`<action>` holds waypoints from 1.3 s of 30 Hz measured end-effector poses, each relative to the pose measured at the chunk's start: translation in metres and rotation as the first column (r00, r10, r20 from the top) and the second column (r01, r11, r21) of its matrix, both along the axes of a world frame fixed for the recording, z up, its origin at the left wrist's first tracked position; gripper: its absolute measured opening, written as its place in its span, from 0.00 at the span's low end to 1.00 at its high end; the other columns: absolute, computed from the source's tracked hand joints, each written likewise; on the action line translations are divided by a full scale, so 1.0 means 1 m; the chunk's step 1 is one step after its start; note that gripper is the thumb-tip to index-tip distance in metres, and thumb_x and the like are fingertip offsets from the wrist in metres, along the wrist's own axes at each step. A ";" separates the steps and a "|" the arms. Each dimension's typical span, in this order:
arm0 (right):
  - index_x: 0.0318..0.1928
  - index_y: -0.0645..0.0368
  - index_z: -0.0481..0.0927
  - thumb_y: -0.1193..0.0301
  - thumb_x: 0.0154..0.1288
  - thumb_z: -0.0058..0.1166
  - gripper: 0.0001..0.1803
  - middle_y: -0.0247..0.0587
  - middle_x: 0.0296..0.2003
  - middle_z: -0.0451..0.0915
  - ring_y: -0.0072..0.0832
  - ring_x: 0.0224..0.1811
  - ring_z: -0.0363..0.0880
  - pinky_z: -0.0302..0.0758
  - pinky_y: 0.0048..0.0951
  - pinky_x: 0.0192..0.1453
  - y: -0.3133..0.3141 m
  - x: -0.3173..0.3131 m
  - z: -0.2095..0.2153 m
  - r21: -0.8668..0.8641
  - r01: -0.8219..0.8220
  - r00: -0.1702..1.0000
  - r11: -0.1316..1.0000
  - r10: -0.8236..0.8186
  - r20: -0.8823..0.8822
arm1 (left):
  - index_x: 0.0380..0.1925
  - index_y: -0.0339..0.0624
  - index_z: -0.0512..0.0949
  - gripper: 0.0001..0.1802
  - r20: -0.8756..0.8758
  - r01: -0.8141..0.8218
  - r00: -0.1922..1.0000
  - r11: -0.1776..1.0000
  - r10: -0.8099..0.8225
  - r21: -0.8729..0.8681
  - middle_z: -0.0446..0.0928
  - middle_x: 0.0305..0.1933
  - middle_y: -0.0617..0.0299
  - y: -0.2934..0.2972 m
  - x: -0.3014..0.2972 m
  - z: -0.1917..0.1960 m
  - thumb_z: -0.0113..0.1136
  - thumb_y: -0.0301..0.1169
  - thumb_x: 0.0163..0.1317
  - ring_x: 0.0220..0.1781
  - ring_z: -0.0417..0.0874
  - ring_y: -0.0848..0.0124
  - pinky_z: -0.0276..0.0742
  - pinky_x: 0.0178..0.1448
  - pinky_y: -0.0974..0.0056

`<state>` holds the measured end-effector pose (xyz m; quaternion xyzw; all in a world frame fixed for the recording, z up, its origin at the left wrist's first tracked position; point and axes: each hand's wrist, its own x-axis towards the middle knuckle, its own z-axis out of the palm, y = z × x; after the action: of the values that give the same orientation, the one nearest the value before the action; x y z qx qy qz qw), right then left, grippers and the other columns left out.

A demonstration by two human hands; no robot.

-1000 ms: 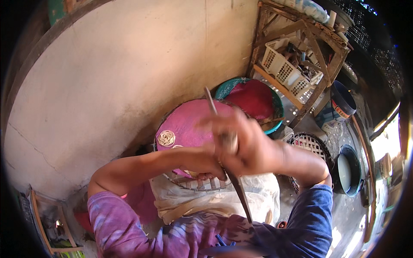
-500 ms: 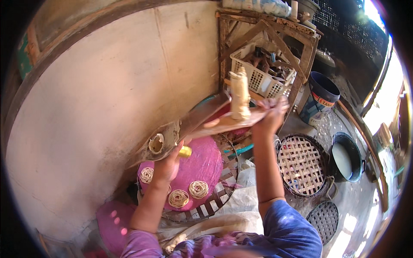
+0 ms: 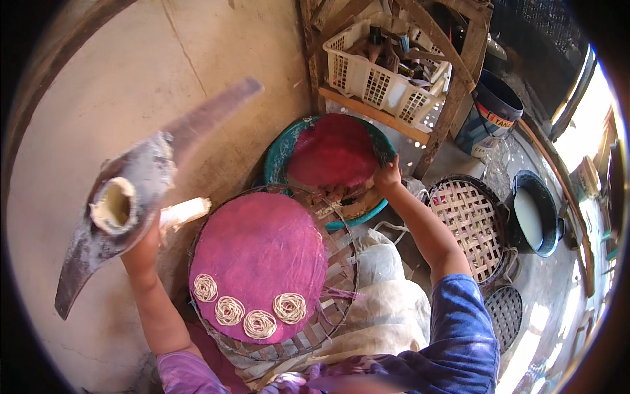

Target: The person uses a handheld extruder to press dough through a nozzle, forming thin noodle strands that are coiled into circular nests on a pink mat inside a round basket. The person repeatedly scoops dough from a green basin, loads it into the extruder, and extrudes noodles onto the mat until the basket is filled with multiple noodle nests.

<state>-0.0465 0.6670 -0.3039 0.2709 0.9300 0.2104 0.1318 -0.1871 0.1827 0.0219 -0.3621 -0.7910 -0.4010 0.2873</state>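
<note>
Left hand [image 3: 146, 246] clenched round the grey noodle press [image 3: 115, 217], raised left of the pink mat [image 3: 259, 262]; its fingers are mostly hidden behind the press, whose handle is motion-blurred. Right hand [image 3: 388, 176] grips the far red mat's [image 3: 335, 151] edge over the teal basin [image 3: 282, 148]. Four pale noodle coils [image 3: 259, 323] sit along the pink mat's near edge.

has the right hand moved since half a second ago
Yes. The right hand has left the dough press, now held by the left hand alone, and gone right to the far cloth-covered tray below the white basket.
</note>
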 end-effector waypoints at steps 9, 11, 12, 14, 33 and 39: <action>0.52 0.50 0.85 0.66 0.63 0.55 0.17 0.38 0.50 0.85 0.37 0.53 0.84 0.83 0.43 0.47 -0.031 0.005 0.089 -0.262 -0.152 0.954 0.953 0.211 0.213 | 0.57 0.41 0.71 0.30 -0.421 0.043 0.872 0.895 -0.250 -0.443 0.69 0.62 0.52 0.022 -0.007 -0.034 0.73 0.32 0.55 0.66 0.72 0.51 0.74 0.67 0.52; 0.51 0.51 0.85 0.66 0.62 0.56 0.17 0.39 0.48 0.86 0.36 0.53 0.84 0.82 0.41 0.46 -0.043 0.014 0.102 -0.283 -0.189 0.937 0.940 0.259 0.235 | 0.57 0.40 0.71 0.28 -0.368 0.004 0.907 0.881 -0.202 -0.473 0.69 0.63 0.51 0.019 -0.008 -0.042 0.70 0.29 0.57 0.65 0.72 0.51 0.73 0.67 0.52; 0.51 0.51 0.85 0.67 0.61 0.57 0.17 0.40 0.48 0.86 0.36 0.52 0.85 0.82 0.40 0.46 -0.047 0.017 0.105 -0.316 -0.194 0.926 0.929 0.280 0.254 | 0.55 0.39 0.71 0.26 -0.369 0.022 0.903 0.882 -0.219 -0.471 0.70 0.61 0.49 0.016 -0.011 -0.046 0.68 0.27 0.58 0.64 0.73 0.49 0.75 0.64 0.52; 0.51 0.51 0.84 0.67 0.60 0.57 0.17 0.41 0.47 0.86 0.36 0.51 0.85 0.82 0.40 0.46 -0.053 0.021 0.106 -0.375 -0.198 0.920 0.906 0.304 0.249 | 0.59 0.40 0.69 0.36 -0.331 0.075 0.902 0.855 -0.278 -0.514 0.67 0.65 0.50 0.009 -0.019 -0.049 0.75 0.32 0.51 0.68 0.69 0.51 0.70 0.69 0.53; 0.50 0.47 0.85 0.57 0.66 0.57 0.16 0.46 0.38 0.86 0.45 0.39 0.85 0.79 0.42 0.45 -0.014 0.098 0.157 -0.639 -0.138 0.987 0.757 0.055 -0.148 | 0.35 0.37 0.79 0.13 -0.466 0.200 0.782 0.875 -0.414 -0.441 0.77 0.34 0.48 0.045 0.040 -0.005 0.66 0.33 0.52 0.36 0.82 0.51 0.79 0.38 0.54; 0.56 0.56 0.82 0.61 0.73 0.54 0.18 0.26 0.20 0.70 0.15 0.20 0.63 0.64 0.23 0.23 -0.051 0.159 0.321 -0.909 -0.246 0.937 0.337 -0.157 -0.311 | 0.30 0.42 0.77 0.13 -0.290 0.256 0.869 0.867 -0.400 -0.427 0.74 0.30 0.55 0.060 0.038 -0.017 0.69 0.35 0.48 0.32 0.80 0.55 0.77 0.35 0.54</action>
<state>0.1130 0.6163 0.0170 0.1517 0.8943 -0.4108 0.0925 -0.1486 0.2431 0.0052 -0.6103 -0.7096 -0.2106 0.2824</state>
